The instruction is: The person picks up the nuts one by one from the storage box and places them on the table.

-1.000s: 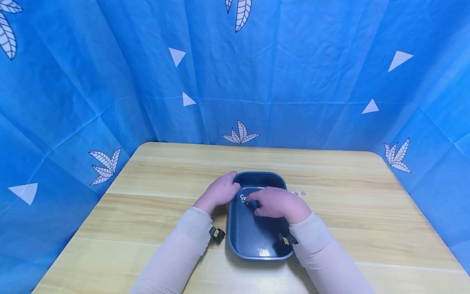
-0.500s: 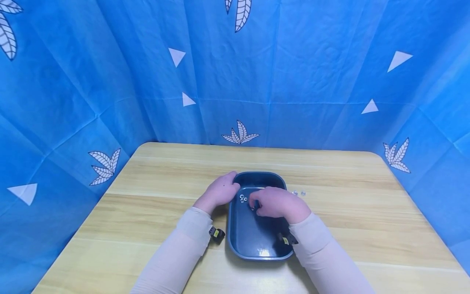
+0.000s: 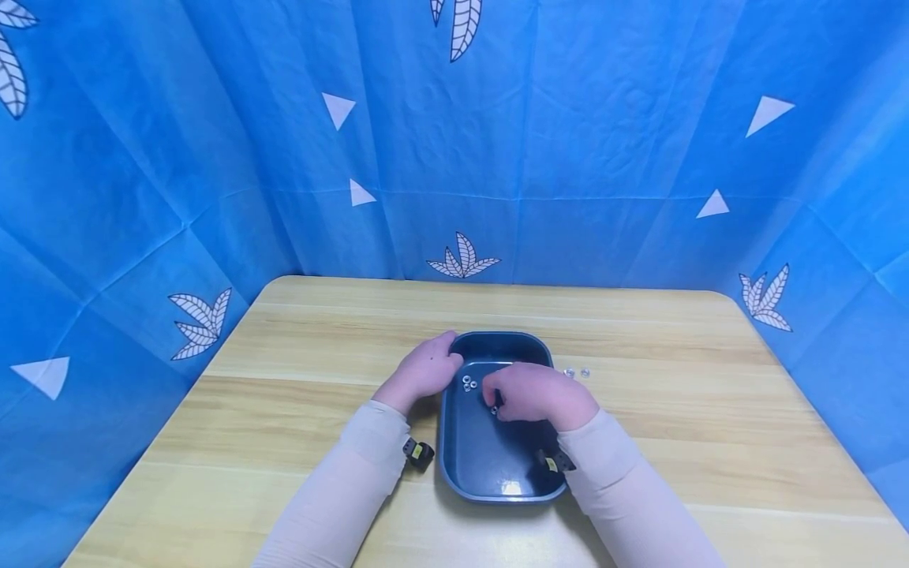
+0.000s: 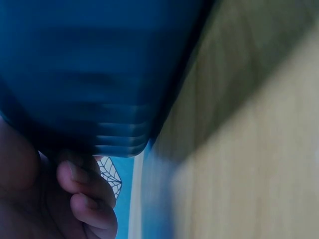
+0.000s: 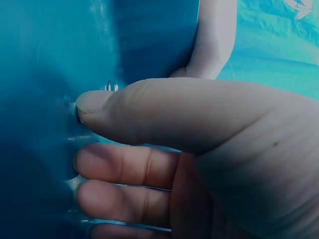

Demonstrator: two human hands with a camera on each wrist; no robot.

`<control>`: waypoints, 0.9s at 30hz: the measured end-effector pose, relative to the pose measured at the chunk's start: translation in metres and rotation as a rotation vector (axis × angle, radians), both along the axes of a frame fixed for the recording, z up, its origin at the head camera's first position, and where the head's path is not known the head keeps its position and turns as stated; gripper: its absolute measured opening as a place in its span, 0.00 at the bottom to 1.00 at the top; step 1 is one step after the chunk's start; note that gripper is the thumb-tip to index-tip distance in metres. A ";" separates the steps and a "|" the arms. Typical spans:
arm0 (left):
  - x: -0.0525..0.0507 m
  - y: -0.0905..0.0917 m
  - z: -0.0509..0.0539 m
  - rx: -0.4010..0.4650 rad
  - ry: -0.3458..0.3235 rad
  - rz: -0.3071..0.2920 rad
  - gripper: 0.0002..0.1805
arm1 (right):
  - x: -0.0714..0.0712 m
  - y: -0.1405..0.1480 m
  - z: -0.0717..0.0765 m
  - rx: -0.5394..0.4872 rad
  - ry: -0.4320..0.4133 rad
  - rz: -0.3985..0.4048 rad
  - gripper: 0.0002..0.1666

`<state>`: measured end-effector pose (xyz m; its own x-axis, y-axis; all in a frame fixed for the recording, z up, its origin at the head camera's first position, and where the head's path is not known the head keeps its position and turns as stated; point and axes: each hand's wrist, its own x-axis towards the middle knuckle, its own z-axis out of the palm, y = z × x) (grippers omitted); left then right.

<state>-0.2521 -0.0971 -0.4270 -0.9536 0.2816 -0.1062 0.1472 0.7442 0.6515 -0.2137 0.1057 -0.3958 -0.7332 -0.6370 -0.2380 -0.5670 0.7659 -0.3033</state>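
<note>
A dark blue rectangular tray lies on the table. My left hand grips its far left rim; in the left wrist view, the curled fingers are at the tray's outer wall. Inside the tray, my right hand pinches a small metal nut between thumb and index finger, low over the tray floor. The right wrist view shows the thumb mostly covering this nut. Three more nuts lie close together on the tray floor, left of my right hand.
Two small shiny nuts lie on the wooden table just right of the tray. A blue patterned curtain stands behind the table and along both sides. Each wrist carries a small black camera.
My right index finger has drawn back from the cluster of nuts and curled toward the thumb. One nut has moved right and nearer with the fingertips. My left hand stays on the rim.
</note>
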 end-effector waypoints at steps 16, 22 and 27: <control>-0.002 -0.002 -0.003 0.019 -0.029 0.005 0.32 | -0.003 -0.001 -0.005 -0.012 -0.014 0.042 0.15; -0.002 -0.002 -0.003 0.012 -0.022 0.007 0.32 | -0.002 -0.002 -0.006 0.010 -0.009 0.018 0.15; -0.002 -0.001 -0.003 0.005 -0.010 0.004 0.32 | -0.002 -0.002 -0.007 0.032 -0.013 -0.017 0.15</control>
